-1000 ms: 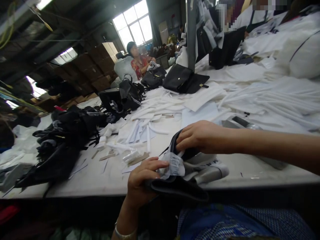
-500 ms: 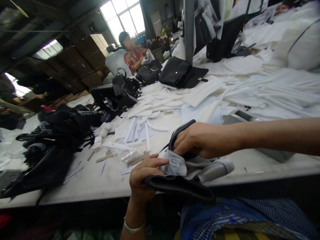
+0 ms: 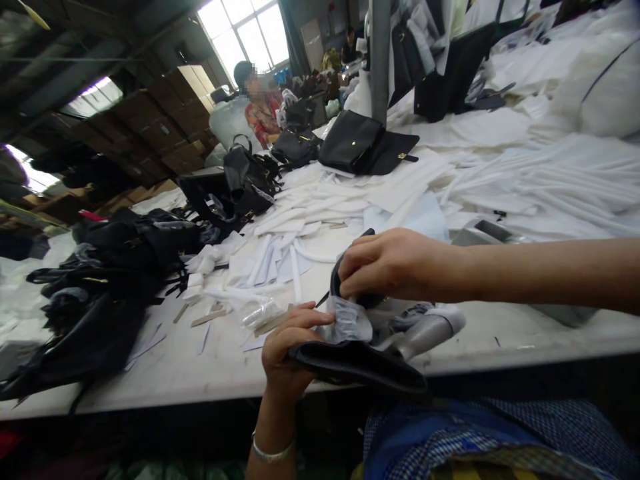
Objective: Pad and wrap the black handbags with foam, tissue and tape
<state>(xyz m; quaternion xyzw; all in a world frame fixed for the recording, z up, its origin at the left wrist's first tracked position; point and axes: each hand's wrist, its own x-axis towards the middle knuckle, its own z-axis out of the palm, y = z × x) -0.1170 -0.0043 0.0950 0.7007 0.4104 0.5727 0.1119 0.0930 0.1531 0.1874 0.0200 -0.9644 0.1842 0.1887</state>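
Observation:
A black bag (image 3: 360, 365) lies at the table's front edge, its dark opening facing me. My left hand (image 3: 295, 340) is closed round the bag's left side, thumb underneath and fingers on top. Clear plastic wrap (image 3: 350, 319) bunches between my two hands, near my left fingertips. My right hand (image 3: 375, 267) has its fingers curled over the raised black flap of the bag, fingertips partly hidden behind its edge. A grey-white roll of padding (image 3: 430, 333) sticks out of the bag to the right, below my right wrist.
Black bags (image 3: 115, 267) are heaped on the left. Another black bag (image 3: 353, 141) lies with its flap spread beside a grey post (image 3: 379, 67). White padding sheets (image 3: 540, 167) cover the table's far right. Across the table a person (image 3: 260, 110) handles a bag. Card strips (image 3: 209, 315) lie nearby.
My right hand has shifted slightly up and left along the flap, its fingers curling more. My left hand keeps its hold on the bag. The person across has moved their hands.

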